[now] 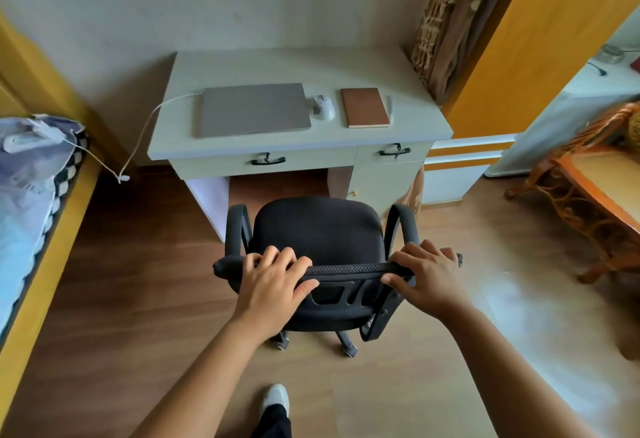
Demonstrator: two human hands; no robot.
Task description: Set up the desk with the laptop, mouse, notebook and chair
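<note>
A black office chair [317, 229] on castors stands on the wooden floor in front of the pale desk [277, 65], its seat facing the kneehole. My left hand [273, 278] and my right hand [424, 275] both grip the top edge of its backrest. On the desk lie a closed grey laptop [254, 110] with a white cable plugged in at its left, a white mouse [323, 107] beside it, and a brown notebook [364, 107] with a pen along its right side.
A bed [31, 174] with a yellow frame runs along the left. The laptop cable [138, 146] hangs between bed and desk. A wicker bench [588, 191] stands at the right, a curtain [446, 22] behind the desk's right corner. My shoe [275, 399] is on the floor below.
</note>
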